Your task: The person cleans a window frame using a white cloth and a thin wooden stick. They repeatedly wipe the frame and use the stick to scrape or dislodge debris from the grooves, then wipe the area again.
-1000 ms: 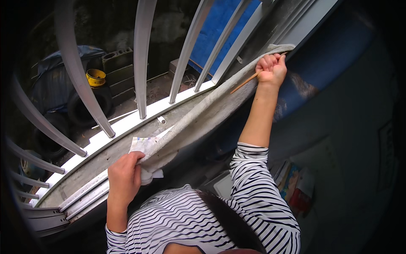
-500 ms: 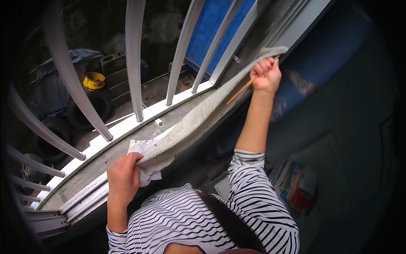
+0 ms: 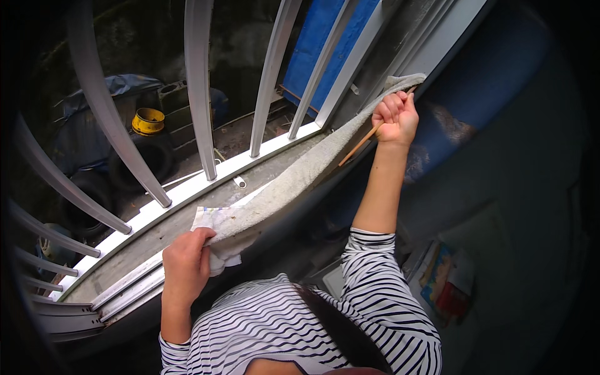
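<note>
A long, worn white towel (image 3: 294, 178) stretches along the window sill between my two hands. Its near end is bunched and pinched between the thumb and fingers of my left hand (image 3: 185, 265). Farther off to the right, my right hand (image 3: 397, 119) is closed in a fist around a thin wooden stick (image 3: 359, 147). One end of the stick points down and back toward me; the other reaches the towel's far end above my knuckles. The towel's far edge passes behind that fist, and whether my fingers also grip the cloth is hidden.
Pale metal bars (image 3: 199, 94) stand along the outer side of the sill (image 3: 150, 240). White window tracks (image 3: 134, 284) run beside my left hand. Outside are a yellow wheel rim (image 3: 149, 122), dark tyres and a blue panel (image 3: 325, 59). A dark blue surface (image 3: 481, 94) lies right of the window frame.
The whole view has shifted slightly, moving sill, bars and hands a little right and down in the picture. Both hands keep their hold, and the towel stays stretched between them.
</note>
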`<act>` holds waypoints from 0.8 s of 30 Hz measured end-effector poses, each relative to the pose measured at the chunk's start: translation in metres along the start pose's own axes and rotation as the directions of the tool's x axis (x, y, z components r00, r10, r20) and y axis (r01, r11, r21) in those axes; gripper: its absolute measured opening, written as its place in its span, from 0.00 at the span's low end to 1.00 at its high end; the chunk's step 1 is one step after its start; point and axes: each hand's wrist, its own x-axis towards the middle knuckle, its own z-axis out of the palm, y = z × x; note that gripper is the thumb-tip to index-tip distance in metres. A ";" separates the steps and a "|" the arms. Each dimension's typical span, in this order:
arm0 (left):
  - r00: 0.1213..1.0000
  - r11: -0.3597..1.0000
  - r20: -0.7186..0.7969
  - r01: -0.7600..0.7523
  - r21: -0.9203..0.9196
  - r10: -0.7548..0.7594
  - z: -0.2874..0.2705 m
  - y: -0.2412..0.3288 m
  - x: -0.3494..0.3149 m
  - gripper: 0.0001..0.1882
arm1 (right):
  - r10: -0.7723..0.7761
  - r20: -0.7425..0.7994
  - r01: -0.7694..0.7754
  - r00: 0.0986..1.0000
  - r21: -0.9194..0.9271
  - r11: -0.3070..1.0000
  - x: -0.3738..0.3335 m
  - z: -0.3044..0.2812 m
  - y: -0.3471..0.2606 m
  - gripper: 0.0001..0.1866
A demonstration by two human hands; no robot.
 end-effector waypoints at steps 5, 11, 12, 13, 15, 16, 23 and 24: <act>0.999 0.999 -0.009 0.032 0.001 -0.032 -0.002 0.003 -0.001 0.15 | -0.076 -0.083 0.052 0.994 -0.262 0.964 0.015 0.014 -0.009 0.21; 0.994 0.994 -0.048 0.102 0.030 -0.100 -0.003 -0.001 -0.006 0.15 | -0.238 -0.283 0.048 0.929 -0.546 0.836 0.010 -0.017 0.009 0.19; 0.990 0.990 -0.049 0.132 0.043 -0.130 -0.005 -0.002 -0.010 0.14 | -0.254 -0.317 0.046 0.914 -0.541 0.840 0.008 -0.030 0.018 0.18; 0.988 0.988 -0.048 0.148 0.043 -0.146 -0.005 -0.007 -0.014 0.14 | -0.244 -0.335 0.017 0.910 -0.557 0.830 0.003 -0.043 0.023 0.19; 0.983 0.982 -0.049 0.179 0.051 -0.177 -0.004 -0.012 -0.022 0.14 | -0.263 -0.358 -0.021 0.896 -0.625 0.780 -0.010 -0.067 0.029 0.19; 0.982 0.982 -0.039 0.187 0.040 -0.185 -0.006 -0.011 -0.023 0.14 | -0.268 -0.379 -0.044 0.885 -0.643 0.764 -0.018 -0.081 0.035 0.18; 0.981 0.982 -0.046 0.188 0.021 -0.187 -0.006 -0.015 -0.038 0.14 | -0.095 -0.615 -0.342 0.783 -0.553 0.760 -0.065 -0.155 0.053 0.18; 0.984 0.985 -0.049 0.174 0.020 -0.172 -0.006 -0.014 -0.038 0.14 | -0.037 -0.641 -0.375 0.767 -0.494 0.784 -0.066 -0.154 0.048 0.18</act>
